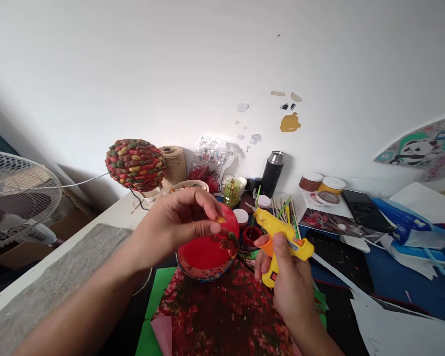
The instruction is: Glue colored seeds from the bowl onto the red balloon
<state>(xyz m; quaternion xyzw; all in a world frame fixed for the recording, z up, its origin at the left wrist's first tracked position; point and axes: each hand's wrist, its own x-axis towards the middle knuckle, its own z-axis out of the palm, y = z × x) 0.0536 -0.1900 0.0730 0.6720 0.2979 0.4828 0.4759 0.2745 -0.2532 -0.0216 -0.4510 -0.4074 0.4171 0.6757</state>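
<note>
My left hand pinches a small orange-yellow piece between thumb and fingertips; its exact kind is too small to tell. My right hand grips a yellow hot glue gun by its handle, fingers at the orange trigger, nozzle pointing up and left. Below and behind my left hand, a red balloon rests in a woven basket. Small red, green and brown pieces cluster on the balloon's right side. My left hand and forearm hide part of the balloon.
A paint-stained sheet lies in front over green paper. At the back stand a ball covered in coloured pieces, a twine spool, a black thermos and paint jars. A fan is at left.
</note>
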